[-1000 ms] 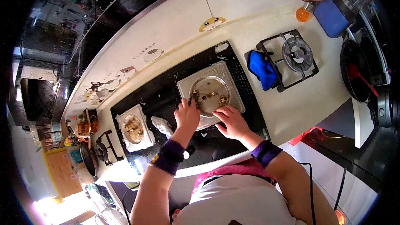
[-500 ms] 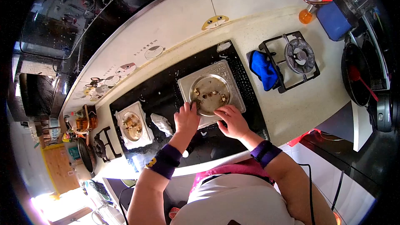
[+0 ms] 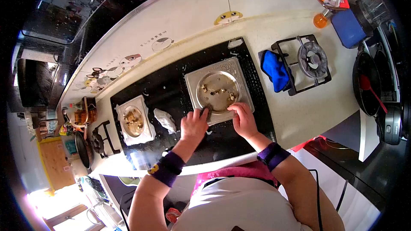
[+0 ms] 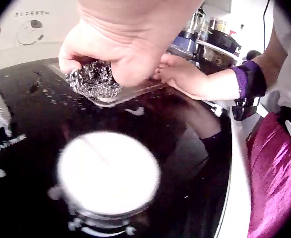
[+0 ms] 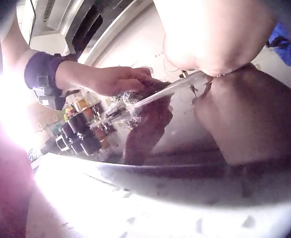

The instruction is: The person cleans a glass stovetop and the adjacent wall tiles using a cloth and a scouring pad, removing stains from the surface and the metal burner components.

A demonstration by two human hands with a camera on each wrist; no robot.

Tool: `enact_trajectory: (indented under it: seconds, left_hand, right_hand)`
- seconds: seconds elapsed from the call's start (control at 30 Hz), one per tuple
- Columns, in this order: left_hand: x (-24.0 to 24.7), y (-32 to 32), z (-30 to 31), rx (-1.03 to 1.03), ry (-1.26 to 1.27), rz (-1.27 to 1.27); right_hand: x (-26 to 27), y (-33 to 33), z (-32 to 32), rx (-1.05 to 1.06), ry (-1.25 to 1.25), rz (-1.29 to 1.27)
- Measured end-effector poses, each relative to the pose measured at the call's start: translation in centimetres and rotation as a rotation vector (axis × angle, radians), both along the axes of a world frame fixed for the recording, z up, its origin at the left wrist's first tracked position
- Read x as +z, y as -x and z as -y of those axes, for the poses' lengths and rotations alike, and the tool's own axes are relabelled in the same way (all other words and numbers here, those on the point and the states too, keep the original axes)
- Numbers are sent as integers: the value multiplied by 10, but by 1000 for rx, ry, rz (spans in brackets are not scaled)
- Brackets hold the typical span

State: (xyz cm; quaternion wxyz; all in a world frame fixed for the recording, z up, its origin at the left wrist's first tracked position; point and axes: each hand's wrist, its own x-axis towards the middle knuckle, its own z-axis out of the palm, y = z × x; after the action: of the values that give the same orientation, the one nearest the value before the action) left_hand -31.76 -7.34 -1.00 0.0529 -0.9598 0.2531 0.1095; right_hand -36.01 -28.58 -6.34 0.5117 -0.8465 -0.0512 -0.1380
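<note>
My left hand (image 3: 195, 125) grips a steel wool scrubber, a dark curly pad (image 4: 93, 82) under its fingers in the left wrist view. The scrubber lies at the lower left edge of a square metal burner tray (image 3: 192, 78) whose round well holds brownish residue. My right hand (image 3: 245, 121) touches the tray's lower right edge, its fingers bent over the rim; in the right wrist view the hand (image 5: 220, 39) covers its own contact, so whether it pinches the edge is hard to see.
A second metal tray (image 3: 149, 133) with residue sits on the black cooktop (image 3: 171, 81) at the left, beside a crumpled grey cloth (image 3: 165, 120). A blue cloth (image 3: 275, 70) and a burner grate (image 3: 292, 90) lie at the right. A white knob (image 4: 108, 171) stands near the front.
My left hand and the scrubber have slid slightly right and down along the tray's edge. My right hand has moved up and right along the rim.
</note>
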Motion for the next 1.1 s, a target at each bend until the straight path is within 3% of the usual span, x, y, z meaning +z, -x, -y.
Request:
enact_trajectory:
  seconds: [0.03, 0.3, 0.33, 0.5, 0.77, 0.8, 0.93, 1.1]
  left_hand:
    - [-4, -2, -6, -39, 48, 75]
    - [-4, -4, 68, 33, 226, -183]
    - [-11, -6, 73, 13, 179, -117]
    - [-5, 3, 43, 36, -62, -111]
    - [-5, -9, 38, -73, 19, -1]
    - [-6, -9, 30, -97, -89, 11]
    - [-5, -24, 0, -78, -85, 38]
    - [-21, -18, 44, -148, 17, 128]
  right_hand:
    - [-1, 0, 0, 1, -6, -5]
    - [-3, 0, 3, -51, -200, -106]
    - [-5, 0, 3, -61, -199, -106]
    - [-10, -1, 6, -60, -253, -99]
    - [-8, 1, 6, -53, -215, -91]
    - [-9, 1, 6, -50, -207, -84]
    - [-8, 2, 6, -56, -205, -64]
    - [-8, 1, 5, -60, -174, -38]
